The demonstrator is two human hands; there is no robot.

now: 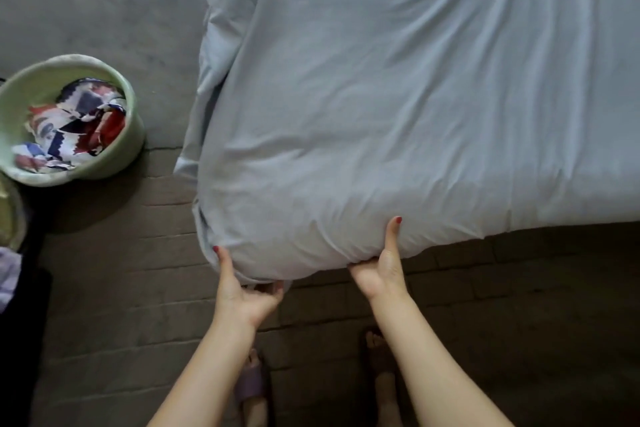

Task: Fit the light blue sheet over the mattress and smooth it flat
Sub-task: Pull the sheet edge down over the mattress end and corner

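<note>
1. The light blue sheet point(398, 97) covers the mattress, which fills the far and right part of the view; the mattress itself is hidden under the cloth.
2. The sheet's surface is creased, with soft wrinkles running from the near left corner toward the far right.
3. Along the left side the cloth hangs in loose folds down toward the floor point(104, 288).
4. The left hand point(242, 291) grips the sheet at the near left corner: the thumb lies up along the cloth, and the fingers curl beneath the edge, mostly hidden.
5. The right hand point(381, 270) grips the near edge a little to the right of that corner, thumb stretched up over the top of the sheet, fingers tucked under the bulge of cloth.
6. Between the two hands the sheet bulges out toward the person in a rounded fold.
7. Both forearms reach in from the near edge of the view, bare.
8. On the floor to the left stands a pale green basket point(135, 135) holding crumpled patterned cloth point(72, 125) in red, white and dark blue; it is apart from the bed.
9. Near the bottom, the person's feet show in slippers point(251, 385), standing on the brick-patterned floor.
</note>
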